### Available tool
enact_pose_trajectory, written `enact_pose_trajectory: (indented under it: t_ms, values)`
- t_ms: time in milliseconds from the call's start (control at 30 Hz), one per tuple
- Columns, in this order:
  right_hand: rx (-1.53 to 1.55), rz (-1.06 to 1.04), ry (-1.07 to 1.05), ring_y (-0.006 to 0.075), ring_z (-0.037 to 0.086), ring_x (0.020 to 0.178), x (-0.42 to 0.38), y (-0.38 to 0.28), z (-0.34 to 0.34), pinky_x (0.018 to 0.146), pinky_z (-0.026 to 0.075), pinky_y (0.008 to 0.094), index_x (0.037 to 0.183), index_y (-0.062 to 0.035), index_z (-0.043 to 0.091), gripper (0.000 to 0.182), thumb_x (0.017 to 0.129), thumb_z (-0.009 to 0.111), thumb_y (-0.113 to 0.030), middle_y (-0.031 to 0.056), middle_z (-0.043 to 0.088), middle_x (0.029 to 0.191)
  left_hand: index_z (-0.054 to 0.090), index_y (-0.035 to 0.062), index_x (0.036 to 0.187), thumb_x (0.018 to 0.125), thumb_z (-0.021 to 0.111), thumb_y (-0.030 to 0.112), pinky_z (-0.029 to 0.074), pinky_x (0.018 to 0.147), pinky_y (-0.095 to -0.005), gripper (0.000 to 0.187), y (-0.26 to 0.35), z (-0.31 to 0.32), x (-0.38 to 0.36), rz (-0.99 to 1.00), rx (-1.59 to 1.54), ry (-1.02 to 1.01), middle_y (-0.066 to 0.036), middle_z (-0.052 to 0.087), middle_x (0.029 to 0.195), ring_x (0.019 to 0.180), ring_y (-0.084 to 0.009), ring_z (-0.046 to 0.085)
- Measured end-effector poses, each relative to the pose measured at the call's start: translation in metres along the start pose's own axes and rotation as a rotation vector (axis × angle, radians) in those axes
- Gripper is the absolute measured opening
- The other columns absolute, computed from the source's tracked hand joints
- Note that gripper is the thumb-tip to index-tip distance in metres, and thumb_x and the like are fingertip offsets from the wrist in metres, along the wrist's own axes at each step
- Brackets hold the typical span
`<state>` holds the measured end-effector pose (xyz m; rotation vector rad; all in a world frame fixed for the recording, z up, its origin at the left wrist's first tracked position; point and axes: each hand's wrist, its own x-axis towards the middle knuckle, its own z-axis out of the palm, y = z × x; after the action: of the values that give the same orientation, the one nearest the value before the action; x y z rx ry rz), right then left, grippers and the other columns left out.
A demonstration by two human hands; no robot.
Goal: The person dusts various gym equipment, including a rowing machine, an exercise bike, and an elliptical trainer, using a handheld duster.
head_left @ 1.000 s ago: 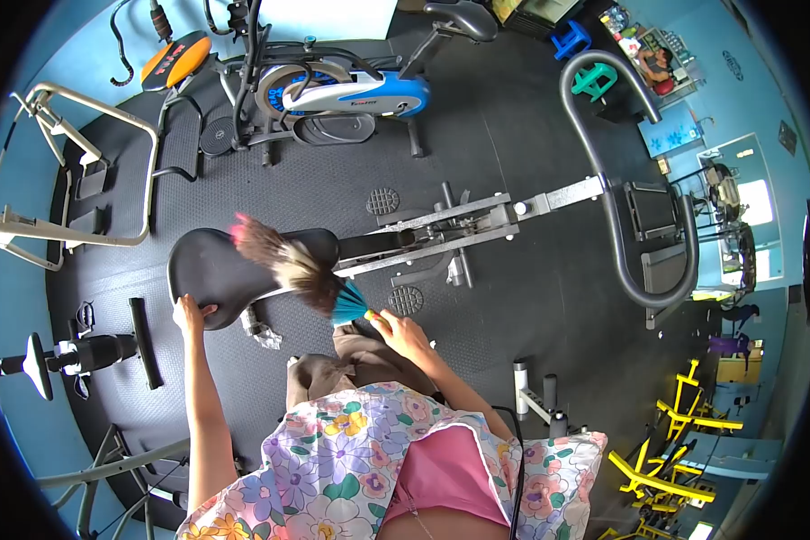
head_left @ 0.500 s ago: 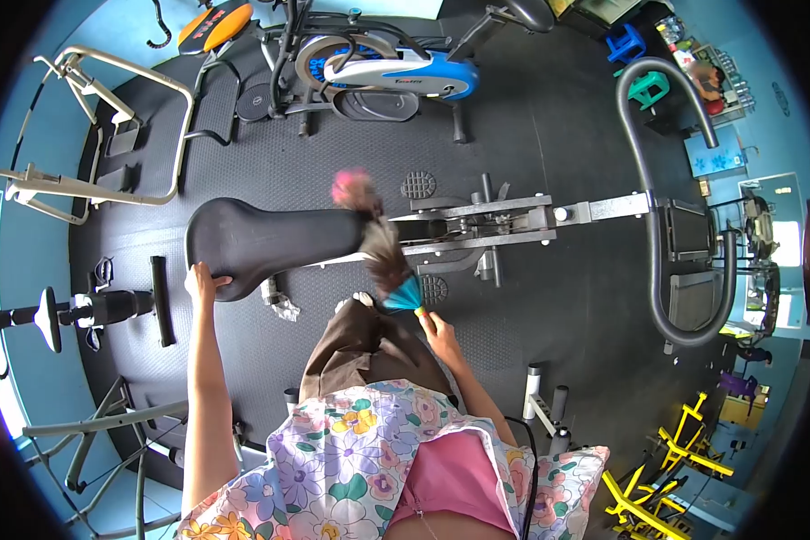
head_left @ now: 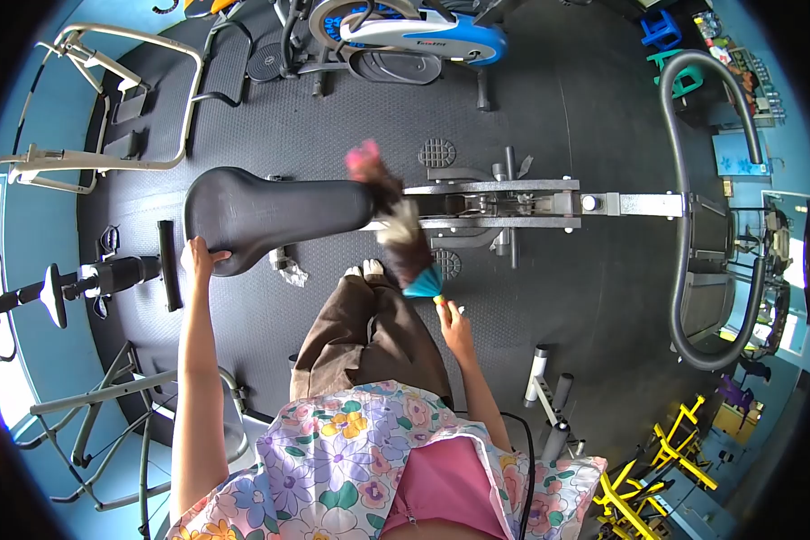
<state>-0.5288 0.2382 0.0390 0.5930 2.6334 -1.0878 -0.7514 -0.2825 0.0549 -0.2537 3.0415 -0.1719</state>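
Note:
A long black padded seat [head_left: 243, 211] of an exercise machine lies in front of me. My left hand [head_left: 203, 257] grips its near edge at the wide left end, thumb on top and fingers going under. My right hand [head_left: 456, 328] is closed around the yellow handle of a feather duster [head_left: 409, 250]. The duster has a turquoise collar, brown and pale feathers and a pink tip, all blurred by motion. Its feathers overlap the narrow right end of the seat, where the metal frame [head_left: 513, 187] begins.
Right of the frame stands a curved grey handlebar [head_left: 673, 135]. A blue and white exercise machine [head_left: 423, 36] is at the back, a cream frame [head_left: 193, 99] at back left. A black padded bar [head_left: 169, 266] stands left of the seat. Yellow equipment [head_left: 666, 459] sits at lower right.
The view has shifted, so the seat and machines sit higher in the picture. The feather duster stays over the seat's narrow end, still blurred. My left hand keeps its hold on the seat.

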Motion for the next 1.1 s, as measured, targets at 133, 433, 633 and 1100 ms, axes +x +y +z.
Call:
enact_pose_trajectory:
  t_ms: [133, 433, 633, 1100]
  values:
    - [0.031, 0.118, 0.233, 0.0423, 0.056, 0.069, -0.006, 0.013, 0.008, 0.053, 0.042, 0.048, 0.095, -0.005, 0.053, 0.031, 0.089, 0.044, -0.034, 0.0233, 0.058, 0.074, 0.052, 0.0004, 0.065, 0.042, 0.079, 0.05, 0.046, 0.057, -0.0365, 0.061, 0.002, -0.006, 0.0, -0.08, -0.026, -0.104, -0.014, 0.056, 0.068, 0.063, -0.0298, 0.057]
    - [-0.129, 0.033, -0.038, 0.0409, 0.057, 0.069, -0.01, -0.008, -0.014, 0.055, 0.044, 0.0476, 0.098, -0.0062, 0.054, 0.03, 0.087, 0.048, -0.034, 0.0216, 0.059, 0.071, 0.057, 0.0006, 0.062, 0.039, 0.078, 0.05, 0.048, 0.056, -0.0351, 0.059, 0.011, -0.024, -0.004, -0.079, -0.016, -0.08, -0.014, 0.058, 0.063, 0.06, -0.0286, 0.06]
    - [0.318, 0.194, 0.08, 0.0068, 0.04, 0.035, 0.013, -0.099, -0.038, 0.031, 0.031, 0.0248, 0.093, -0.006, 0.055, 0.032, 0.088, 0.048, -0.037, 0.0017, 0.043, 0.047, 0.053, 0.0015, 0.065, 0.039, 0.078, 0.045, 0.047, 0.059, -0.0366, 0.057, 0.008, -0.018, -0.017, -0.138, -0.171, 0.087, -0.014, 0.056, 0.065, 0.064, -0.0299, 0.058]
    - [-0.138, -0.451, -0.248, 0.0402, 0.057, 0.059, 0.024, -0.185, 0.06, 0.044, 0.042, 0.0488, 0.095, -0.0087, 0.05, 0.024, 0.088, 0.046, -0.032, 0.0215, 0.056, 0.058, 0.055, 0.0023, 0.065, 0.045, 0.075, 0.045, 0.048, 0.057, -0.0366, 0.052, 0.0, -0.015, -0.024, -0.102, -0.224, 0.108, -0.012, 0.058, 0.067, 0.067, -0.0276, 0.06]
